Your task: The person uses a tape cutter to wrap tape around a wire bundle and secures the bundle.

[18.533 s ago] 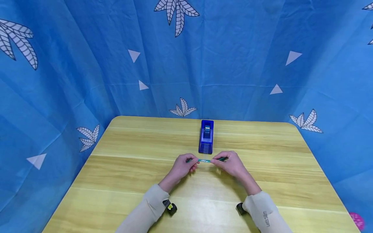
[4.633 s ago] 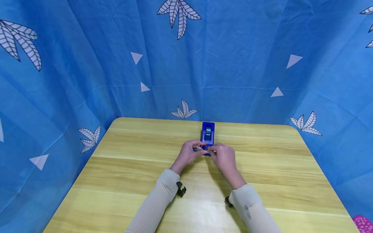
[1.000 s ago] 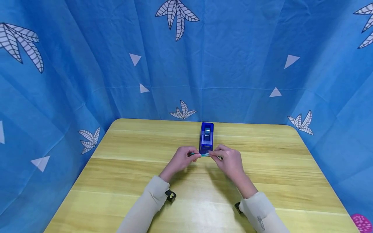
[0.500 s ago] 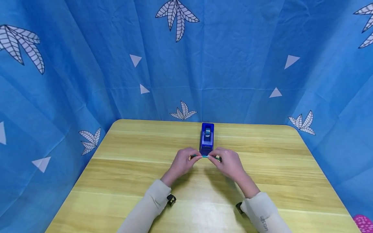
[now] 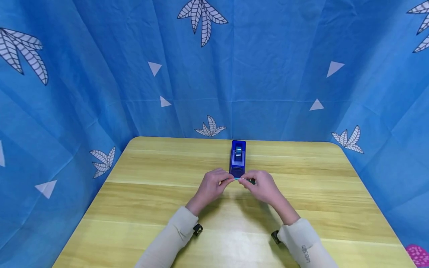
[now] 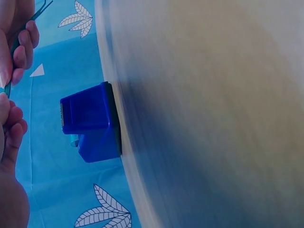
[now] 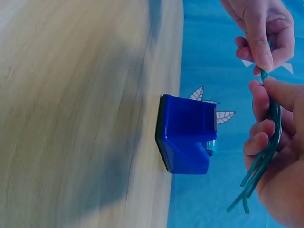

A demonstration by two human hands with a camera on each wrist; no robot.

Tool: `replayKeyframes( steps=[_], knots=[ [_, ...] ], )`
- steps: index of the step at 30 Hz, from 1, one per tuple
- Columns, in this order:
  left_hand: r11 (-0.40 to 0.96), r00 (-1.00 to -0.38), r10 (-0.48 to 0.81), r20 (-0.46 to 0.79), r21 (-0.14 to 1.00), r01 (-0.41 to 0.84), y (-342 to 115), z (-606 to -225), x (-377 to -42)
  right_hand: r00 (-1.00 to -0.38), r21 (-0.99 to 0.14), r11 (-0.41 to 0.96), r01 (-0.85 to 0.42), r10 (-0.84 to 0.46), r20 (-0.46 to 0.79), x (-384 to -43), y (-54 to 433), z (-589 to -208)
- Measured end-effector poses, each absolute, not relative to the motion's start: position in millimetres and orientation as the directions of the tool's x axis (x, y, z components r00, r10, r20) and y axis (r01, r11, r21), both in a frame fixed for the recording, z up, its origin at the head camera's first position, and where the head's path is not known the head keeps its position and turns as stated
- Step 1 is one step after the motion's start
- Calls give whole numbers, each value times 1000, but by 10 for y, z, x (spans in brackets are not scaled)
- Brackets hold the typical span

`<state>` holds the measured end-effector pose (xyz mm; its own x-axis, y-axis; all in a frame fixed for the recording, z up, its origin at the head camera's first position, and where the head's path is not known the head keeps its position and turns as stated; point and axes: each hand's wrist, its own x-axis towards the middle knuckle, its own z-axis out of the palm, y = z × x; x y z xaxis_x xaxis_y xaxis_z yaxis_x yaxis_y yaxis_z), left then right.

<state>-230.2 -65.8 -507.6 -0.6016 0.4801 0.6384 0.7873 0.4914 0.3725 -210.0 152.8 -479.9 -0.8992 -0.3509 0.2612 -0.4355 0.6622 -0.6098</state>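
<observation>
A bundle of thin green wires (image 7: 274, 137) runs between both hands, in front of the tape dispenser (image 5: 237, 158). My left hand (image 5: 211, 185) pinches it between thumb and fingers. Close beside, my right hand (image 5: 263, 187) pinches the same bundle, and only a short bright stretch shows between the fingertips. Several loose wire ends trail past the right palm in the right wrist view. The dispenser is blue with a roll of tape (image 5: 238, 150) in it, and its near end lies just beyond the fingertips. Fingers hide most of the middle of the bundle.
The wooden table (image 5: 151, 208) extends on both sides of the forearms. A blue curtain (image 5: 275, 74) with leaf prints hangs behind its far edge. Each sleeve cuff carries a small black camera, such as the left one (image 5: 197, 229).
Since 4.6 s ago, the hands have drawn back from over the dispenser's front end. Over the last second the fingertips have come closer together, leaving less of the bundle showing between them.
</observation>
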Motion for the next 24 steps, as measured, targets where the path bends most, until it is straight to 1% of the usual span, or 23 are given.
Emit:
replayKeyframes(
  steps=[4, 7, 9, 11, 13, 16, 18, 21, 24],
  knots=[
    [494, -621, 473, 625, 395, 774, -657, -5076, -2311, -897, -638, 635, -436, -367, 248, -2112, 1557, -4786],
    [493, -678, 469, 565, 469, 732, -663, -5078, -2312, -895, -644, 627, -438, -374, 244, -2114, 1572, -4782],
    [487, -733, 475, 487, 548, 680, -671, -5076, -2312, -894, -644, 626, -440, -375, 245, -2110, 1576, -4781],
    [483, -789, 482, 380, 636, 601, -681, -5065, -2308, -891, -634, 629, -449, -374, 258, -2106, 1582, -4786],
    [474, -824, 498, 271, 711, 520, -691, -5059, -2316, -888, -624, 635, -455, -375, 266, -2103, 1586, -4791],
    [438, -828, 543, 141, 793, 422, -701, -5038, -2319, -883, -618, 635, -464, -384, 268, -2093, 1591, -4793],
    [418, -813, 574, 103, 817, 398, -703, -5034, -2324, -882, -622, 630, -464, -395, 257, -2083, 1589, -4789],
    [418, -798, 595, 99, 810, 412, -700, -5024, -2318, -878, -620, 630, -468, -411, 246, -2072, 1588, -4786],
    [447, -800, 583, 144, 765, 464, -693, -5030, -2319, -879, -619, 635, -463, -420, 226, -2074, 1580, -4785]
  ],
)
